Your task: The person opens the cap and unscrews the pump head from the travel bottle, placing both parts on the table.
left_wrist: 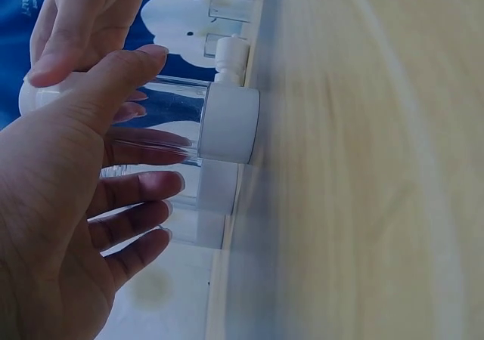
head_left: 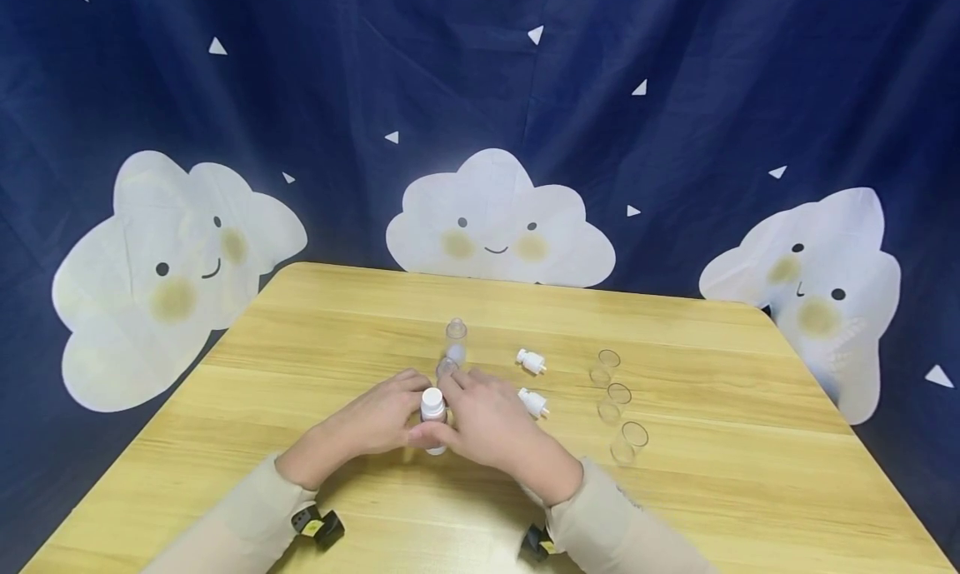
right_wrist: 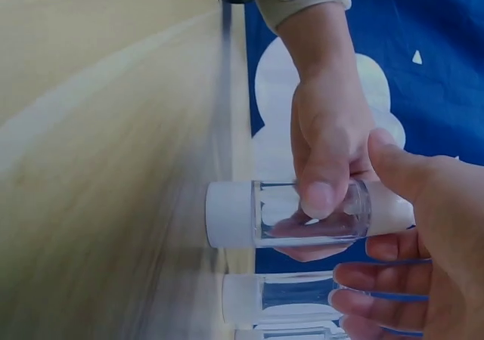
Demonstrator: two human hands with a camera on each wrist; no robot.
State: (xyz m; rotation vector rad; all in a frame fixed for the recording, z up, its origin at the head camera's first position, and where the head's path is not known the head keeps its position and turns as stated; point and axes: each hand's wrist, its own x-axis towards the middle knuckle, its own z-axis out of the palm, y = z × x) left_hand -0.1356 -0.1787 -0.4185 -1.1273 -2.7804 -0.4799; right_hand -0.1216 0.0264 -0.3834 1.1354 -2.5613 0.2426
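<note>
My left hand [head_left: 378, 414] grips a clear cylindrical bottle [head_left: 433, 416] with a white base and a white top. In the right wrist view, its thumb lies along the transparent body [right_wrist: 348, 211] and its fingers go round behind. The bottle is upright, base at the tabletop. My right hand [head_left: 491, 416] is beside the white top [right_wrist: 389, 206], thumb and fingers spread loosely around it with a gap. Two similar clear bottles [head_left: 455, 341] stand just beyond the hands, partly hidden; their white bases [left_wrist: 217, 187] show in the left wrist view.
Two white pump heads [head_left: 532, 361] [head_left: 534, 402] lie right of the hands. Farther right, three clear caps [head_left: 604, 370] [head_left: 615, 403] [head_left: 628, 444] form a row on the wooden table [head_left: 712, 391]. A blue curtain with clouds [head_left: 498, 216] hangs behind.
</note>
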